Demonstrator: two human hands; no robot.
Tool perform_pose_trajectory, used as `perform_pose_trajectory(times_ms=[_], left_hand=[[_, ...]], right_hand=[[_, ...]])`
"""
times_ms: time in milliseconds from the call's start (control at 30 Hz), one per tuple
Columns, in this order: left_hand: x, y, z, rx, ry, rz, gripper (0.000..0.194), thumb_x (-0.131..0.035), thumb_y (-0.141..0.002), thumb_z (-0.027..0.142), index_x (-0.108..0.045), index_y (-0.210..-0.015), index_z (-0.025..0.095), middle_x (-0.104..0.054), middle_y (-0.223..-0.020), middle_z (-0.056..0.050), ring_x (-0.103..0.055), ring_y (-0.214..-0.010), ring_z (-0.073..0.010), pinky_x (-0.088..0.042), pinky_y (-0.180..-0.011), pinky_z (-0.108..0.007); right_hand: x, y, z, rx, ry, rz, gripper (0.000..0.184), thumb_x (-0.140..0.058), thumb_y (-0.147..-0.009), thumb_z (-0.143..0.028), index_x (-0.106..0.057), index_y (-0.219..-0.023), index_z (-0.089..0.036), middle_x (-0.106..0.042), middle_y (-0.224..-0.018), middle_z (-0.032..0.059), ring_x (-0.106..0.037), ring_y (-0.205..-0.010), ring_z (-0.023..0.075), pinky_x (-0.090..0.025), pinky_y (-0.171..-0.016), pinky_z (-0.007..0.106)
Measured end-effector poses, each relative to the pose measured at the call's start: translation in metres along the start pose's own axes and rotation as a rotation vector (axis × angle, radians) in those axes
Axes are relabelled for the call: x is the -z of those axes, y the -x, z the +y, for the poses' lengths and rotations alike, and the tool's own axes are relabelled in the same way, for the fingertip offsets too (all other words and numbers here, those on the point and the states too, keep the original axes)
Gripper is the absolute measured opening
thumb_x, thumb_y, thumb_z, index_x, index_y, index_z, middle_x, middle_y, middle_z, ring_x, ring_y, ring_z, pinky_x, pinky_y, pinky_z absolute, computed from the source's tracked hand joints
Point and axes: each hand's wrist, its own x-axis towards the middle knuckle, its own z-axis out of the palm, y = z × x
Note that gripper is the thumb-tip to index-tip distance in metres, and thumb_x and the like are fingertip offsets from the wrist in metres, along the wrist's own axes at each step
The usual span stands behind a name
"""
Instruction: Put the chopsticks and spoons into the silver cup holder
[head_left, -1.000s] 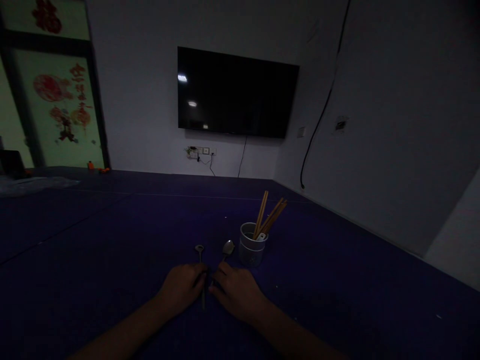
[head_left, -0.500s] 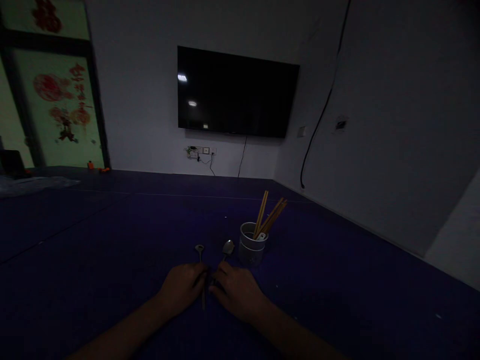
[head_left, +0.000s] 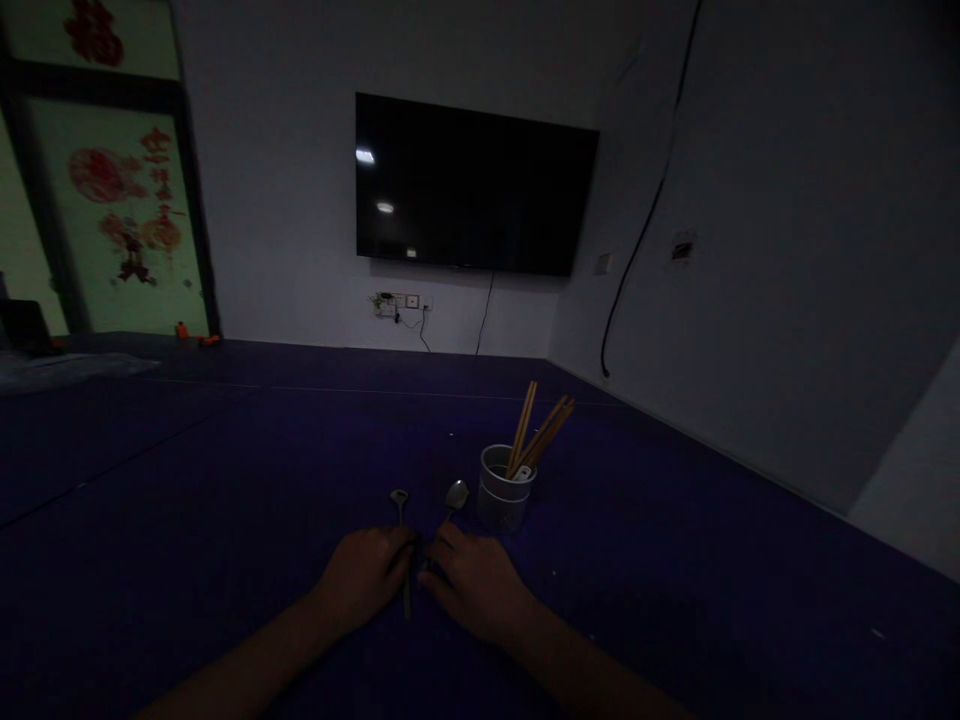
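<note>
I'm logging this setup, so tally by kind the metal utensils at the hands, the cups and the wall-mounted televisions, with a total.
Metal utensils: 2, one at the left hand, one at the right hand
Cup: 1
Television: 1
Total: 4

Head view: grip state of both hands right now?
Left hand: curled over a long-handled metal utensil; fingertips hidden, can't tell if held.
Right hand: curled at the metal spoon; likewise can't tell.
</note>
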Motion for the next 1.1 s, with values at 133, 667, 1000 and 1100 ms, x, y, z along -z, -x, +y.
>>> perform_pose_trajectory(times_ms=[133,667,1000,1100], left_hand=[[-0.0001,0.0004,-0.0002,-0.002,-0.006,0.006,0.031,-0.034,-0.088,0.026,-0.058,-0.107,0.023,-0.068,-0.096,-0.006,-0.064,-0.086,-0.0188,-0.046,-0.070,-0.027],[-0.0008,0.0009,-0.0003,0.002,0.004,0.009,0.030,-0.034,-0.089,0.025,-0.059,-0.105,0.023,-0.069,-0.094,-0.006,-0.064,-0.084,-0.0182,-0.045,-0.071,-0.027],[-0.0011,0.0008,-0.0009,-0.013,0.000,0.009,0.029,-0.033,-0.089,0.026,-0.058,-0.105,0.023,-0.069,-0.095,-0.006,-0.064,-0.084,-0.0185,-0.045,-0.071,-0.027],[0.0002,0.0013,0.0000,-0.004,0.002,0.014,0.029,-0.033,-0.089,0.025,-0.058,-0.105,0.023,-0.068,-0.095,-0.005,-0.064,-0.084,-0.0180,-0.046,-0.071,-0.027]], right_hand=[[0.0014,0.0003,-0.0009,0.001,-0.003,-0.001,0.024,-0.043,-0.090,-0.033,-0.057,-0.101,-0.018,-0.058,-0.102,0.0065,-0.059,-0.086,0.0196,-0.047,-0.070,0.029],[0.0008,-0.0001,0.0009,-0.031,-0.038,-0.016,0.025,-0.043,-0.090,-0.035,-0.058,-0.100,-0.019,-0.058,-0.102,0.0056,-0.059,-0.087,0.0179,-0.046,-0.072,0.027],[0.0000,0.0001,0.0011,-0.025,-0.043,-0.005,0.026,-0.042,-0.090,-0.035,-0.058,-0.103,-0.019,-0.058,-0.103,0.0052,-0.059,-0.086,0.0185,-0.046,-0.071,0.028],[-0.0009,-0.0001,0.0015,-0.026,-0.037,-0.008,0.026,-0.041,-0.090,-0.036,-0.058,-0.102,-0.019,-0.057,-0.103,0.0052,-0.059,-0.085,0.0182,-0.046,-0.070,0.028]])
